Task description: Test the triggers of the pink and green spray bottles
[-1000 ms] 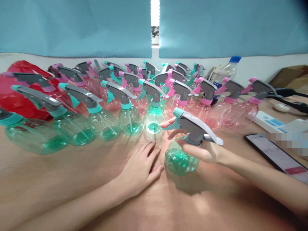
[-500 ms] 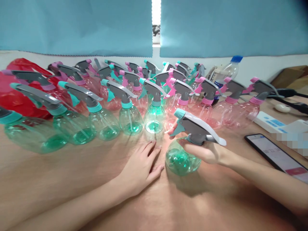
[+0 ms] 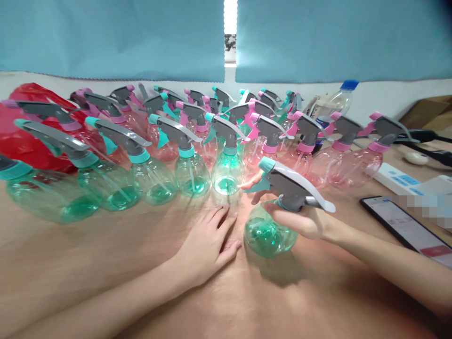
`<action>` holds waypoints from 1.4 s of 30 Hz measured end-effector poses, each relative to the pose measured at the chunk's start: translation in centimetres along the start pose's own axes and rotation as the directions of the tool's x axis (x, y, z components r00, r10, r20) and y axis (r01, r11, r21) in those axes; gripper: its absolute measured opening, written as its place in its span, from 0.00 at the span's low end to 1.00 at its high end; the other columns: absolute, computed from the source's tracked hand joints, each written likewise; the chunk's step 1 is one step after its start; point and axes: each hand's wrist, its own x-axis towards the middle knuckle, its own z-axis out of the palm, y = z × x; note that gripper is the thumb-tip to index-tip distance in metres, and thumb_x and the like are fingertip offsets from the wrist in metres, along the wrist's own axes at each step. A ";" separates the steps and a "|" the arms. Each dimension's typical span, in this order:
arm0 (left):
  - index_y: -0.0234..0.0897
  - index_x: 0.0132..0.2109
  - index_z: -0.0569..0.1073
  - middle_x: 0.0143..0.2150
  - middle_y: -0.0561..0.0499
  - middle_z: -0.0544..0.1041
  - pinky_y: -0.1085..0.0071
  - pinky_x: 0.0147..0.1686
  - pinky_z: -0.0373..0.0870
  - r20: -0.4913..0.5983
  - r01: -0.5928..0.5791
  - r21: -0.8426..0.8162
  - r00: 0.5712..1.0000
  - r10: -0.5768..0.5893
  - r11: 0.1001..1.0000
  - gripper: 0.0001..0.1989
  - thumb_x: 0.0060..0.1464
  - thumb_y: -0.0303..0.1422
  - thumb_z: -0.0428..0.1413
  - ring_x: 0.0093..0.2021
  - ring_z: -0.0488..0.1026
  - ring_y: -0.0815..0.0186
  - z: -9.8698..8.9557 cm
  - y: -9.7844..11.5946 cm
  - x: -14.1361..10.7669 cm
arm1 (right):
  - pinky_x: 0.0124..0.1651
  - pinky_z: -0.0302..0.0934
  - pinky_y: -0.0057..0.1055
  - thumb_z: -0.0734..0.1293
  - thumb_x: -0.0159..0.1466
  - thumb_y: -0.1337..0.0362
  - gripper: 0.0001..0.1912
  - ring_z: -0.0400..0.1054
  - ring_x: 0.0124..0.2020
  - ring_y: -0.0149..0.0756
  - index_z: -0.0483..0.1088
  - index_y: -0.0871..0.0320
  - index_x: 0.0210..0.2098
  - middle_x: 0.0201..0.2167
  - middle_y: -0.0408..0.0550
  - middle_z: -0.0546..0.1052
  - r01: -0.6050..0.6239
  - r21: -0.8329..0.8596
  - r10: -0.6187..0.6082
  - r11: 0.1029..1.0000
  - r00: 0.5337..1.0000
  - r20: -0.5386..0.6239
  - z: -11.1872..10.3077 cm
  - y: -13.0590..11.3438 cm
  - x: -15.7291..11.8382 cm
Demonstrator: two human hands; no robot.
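My right hand (image 3: 300, 220) is closed around the neck of a green spray bottle (image 3: 270, 233) with a grey head and turquoise nozzle. The bottle is tilted, its nozzle facing left and away from me. A finger stretches out beside the turquoise trigger (image 3: 257, 182). Flat on the tabletop lies my left hand (image 3: 212, 242), open and holding nothing, just left of the bottle. Beyond both hands stands a front row of green spray bottles (image 3: 192, 174), with pink spray bottles (image 3: 337, 162) to the right.
More spray bottles in pink and green crowd the back of the wooden table (image 3: 169, 249). A red plastic bag (image 3: 24, 141) lies at left. On the right are a phone (image 3: 406, 226), a white power strip (image 3: 402, 181), and a blue-capped clear bottle (image 3: 341, 101).
The trigger of the held spray bottle has swung outward from the neck, and the fingers by it have extended. My left hand has stayed in place.
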 end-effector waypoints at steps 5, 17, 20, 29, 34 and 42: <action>0.32 0.61 0.64 0.62 0.35 0.64 0.49 0.57 0.60 -0.009 -0.001 -0.005 1.000 0.001 1.000 0.24 0.62 0.41 0.49 0.61 0.60 0.49 0.0 0.0 0.0 | 0.41 0.71 0.34 0.61 0.54 0.77 0.29 0.74 0.43 0.40 0.65 0.50 0.53 0.45 0.47 0.77 0.029 -0.002 -0.029 1.000 1.000 -0.005 0.1 0.3 -0.1; 0.31 0.61 0.64 0.62 0.35 0.63 0.51 0.58 0.59 0.013 0.007 -0.009 1.000 -0.007 1.000 0.25 0.61 0.40 0.50 0.62 0.59 0.49 -0.2 0.0 0.0 | 0.44 0.70 0.36 0.63 0.57 0.75 0.30 0.75 0.40 0.40 0.62 0.51 0.58 0.44 0.48 0.78 0.063 -0.110 -0.069 0.992 0.996 -0.048 0.0 1.1 -0.5; 0.30 0.61 0.64 0.63 0.35 0.63 0.51 0.59 0.58 0.015 0.000 -0.006 1.000 0.000 1.000 0.25 0.62 0.40 0.50 0.63 0.59 0.49 -0.2 -0.1 0.0 | 0.44 0.71 0.37 0.64 0.57 0.73 0.27 0.75 0.41 0.41 0.65 0.53 0.56 0.43 0.50 0.78 0.021 -0.090 -0.026 0.996 0.998 -0.050 0.0 1.4 -0.6; 0.29 0.61 0.64 0.62 0.36 0.63 0.51 0.60 0.56 0.033 -0.013 0.015 0.999 0.013 1.000 0.25 0.62 0.40 0.50 0.63 0.58 0.49 -0.3 -0.3 0.1 | 0.44 0.72 0.36 0.64 0.56 0.77 0.33 0.75 0.46 0.43 0.63 0.50 0.59 0.57 0.49 0.71 0.037 -0.010 -0.037 0.999 0.998 -0.042 0.1 1.5 -0.6; 0.32 0.61 0.64 0.62 0.38 0.64 0.52 0.60 0.57 0.033 -0.033 0.003 0.999 0.033 0.999 0.24 0.63 0.40 0.49 0.63 0.58 0.50 -0.5 -0.8 -0.1 | 0.46 0.72 0.36 0.64 0.57 0.76 0.30 0.74 0.47 0.43 0.65 0.52 0.58 0.57 0.49 0.71 0.050 -0.017 -0.050 0.999 0.997 -0.050 -0.2 1.7 -0.5; 0.31 0.61 0.64 0.63 0.37 0.63 0.53 0.59 0.57 0.033 -0.050 0.002 0.998 0.050 0.999 0.24 0.63 0.40 0.49 0.63 0.58 0.51 -0.5 -1.2 -0.1 | 0.46 0.72 0.37 0.62 0.55 0.77 0.27 0.73 0.48 0.42 0.69 0.53 0.53 0.56 0.48 0.72 0.058 -0.043 -0.059 0.997 0.998 -0.035 -0.3 1.7 -0.2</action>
